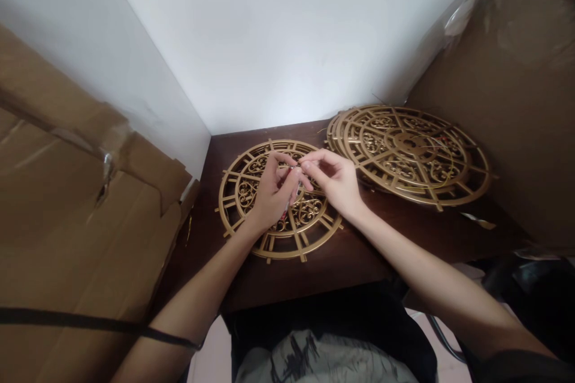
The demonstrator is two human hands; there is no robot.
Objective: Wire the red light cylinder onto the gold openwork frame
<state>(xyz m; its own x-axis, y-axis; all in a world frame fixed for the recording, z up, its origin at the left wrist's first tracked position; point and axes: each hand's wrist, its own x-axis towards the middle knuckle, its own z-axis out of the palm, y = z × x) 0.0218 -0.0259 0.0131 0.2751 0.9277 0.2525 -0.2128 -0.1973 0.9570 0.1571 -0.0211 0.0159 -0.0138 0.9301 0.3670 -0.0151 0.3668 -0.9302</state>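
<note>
A round gold openwork frame (300,238) with scrollwork and spokes lies flat on the dark brown table. Above its middle, my left hand (273,191) is closed, fingers curled round a small item with red and whitish bits. What that item is, I cannot make out. My right hand (338,182) meets it from the other side, thumb and forefinger pinched close to the left fingertips. Whatever lies in that pinch is hidden or too small to name. Both hands cover the centre of the frame.
To the right stands a stack of similar gold round frames (413,143), with thin gold thread on top. Large cardboard boxes flank the table (265,290), one left (85,215) and one right (503,90). A white wall (291,42) rises behind. A small scrap (478,221) lies near the stack.
</note>
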